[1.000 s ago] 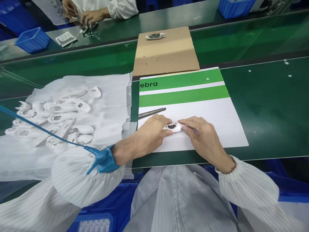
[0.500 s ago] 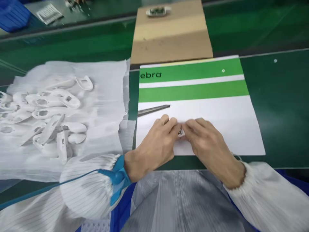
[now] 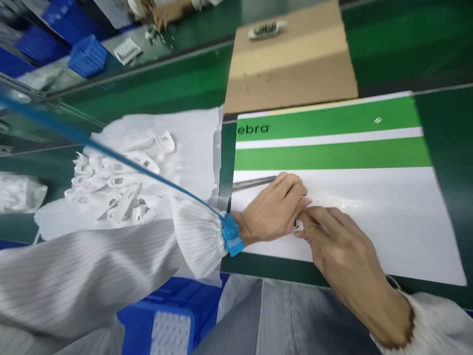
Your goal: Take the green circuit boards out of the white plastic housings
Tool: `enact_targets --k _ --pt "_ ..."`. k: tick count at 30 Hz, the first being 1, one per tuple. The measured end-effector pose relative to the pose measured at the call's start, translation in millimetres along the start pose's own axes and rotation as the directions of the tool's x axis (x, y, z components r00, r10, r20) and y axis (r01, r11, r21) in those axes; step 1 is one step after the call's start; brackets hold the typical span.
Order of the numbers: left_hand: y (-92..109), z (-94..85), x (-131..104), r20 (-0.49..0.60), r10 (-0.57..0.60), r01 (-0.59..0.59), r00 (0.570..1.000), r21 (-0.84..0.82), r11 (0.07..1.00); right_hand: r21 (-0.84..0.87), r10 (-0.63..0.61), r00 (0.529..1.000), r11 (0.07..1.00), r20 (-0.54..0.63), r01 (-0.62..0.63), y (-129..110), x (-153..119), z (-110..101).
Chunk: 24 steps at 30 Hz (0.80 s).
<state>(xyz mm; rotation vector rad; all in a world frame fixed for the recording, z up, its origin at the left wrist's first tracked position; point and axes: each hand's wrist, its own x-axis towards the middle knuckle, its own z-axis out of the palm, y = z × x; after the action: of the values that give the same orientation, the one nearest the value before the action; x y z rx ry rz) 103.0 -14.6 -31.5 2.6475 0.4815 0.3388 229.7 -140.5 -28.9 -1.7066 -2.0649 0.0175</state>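
Note:
My left hand (image 3: 275,209) and my right hand (image 3: 338,246) meet over the white lower part of a printed sheet (image 3: 388,207). Their fingertips are pinched together around a small part (image 3: 296,223) with a dark and silvery bit showing. Most of it is hidden by the fingers, so its kind is unclear. A slim grey metal tool (image 3: 253,184), perhaps tweezers, lies on the sheet just behind my left hand, which covers one end of it. A blue wrist strap (image 3: 231,235) with a cord is round my left cuff.
White plastic shells (image 3: 121,182) lie heaped on white foam wrap (image 3: 195,133) at left. Brown cardboard (image 3: 291,69) behind the sheet bears one shell with a green board (image 3: 266,30). Across the line are a blue basket (image 3: 87,55) and another person's hand (image 3: 172,14). The blue cord crosses the left side.
The view has swung left, so things appear shifted right, and more of the far bench shows. Both hands still pinch the small part; my left hand now overlaps the grey tool's end.

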Motion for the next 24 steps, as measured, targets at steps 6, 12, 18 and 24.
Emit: enact_targets --k 6,12,18,24 --pt "0 9.6 -4 0.008 -0.058 0.057 0.998 0.04 0.998 0.051 0.074 0.993 0.996 0.089 -0.079 14 -1 14" --pt "11 -9.8 -24 0.036 -0.126 0.13 0.991 -0.167 0.977 0.357 0.306 0.936 0.866 0.172 -0.349 45 2 -8" --pt "11 -2.4 -34 -0.025 -0.177 0.168 0.984 -0.215 0.962 0.451 0.357 0.899 0.778 0.254 -0.437 49 5 -12" --pt "10 -2.7 -34 -0.055 -0.251 0.226 0.966 -0.285 0.931 0.417 0.367 0.907 0.806 0.205 -0.42 54 2 -16"
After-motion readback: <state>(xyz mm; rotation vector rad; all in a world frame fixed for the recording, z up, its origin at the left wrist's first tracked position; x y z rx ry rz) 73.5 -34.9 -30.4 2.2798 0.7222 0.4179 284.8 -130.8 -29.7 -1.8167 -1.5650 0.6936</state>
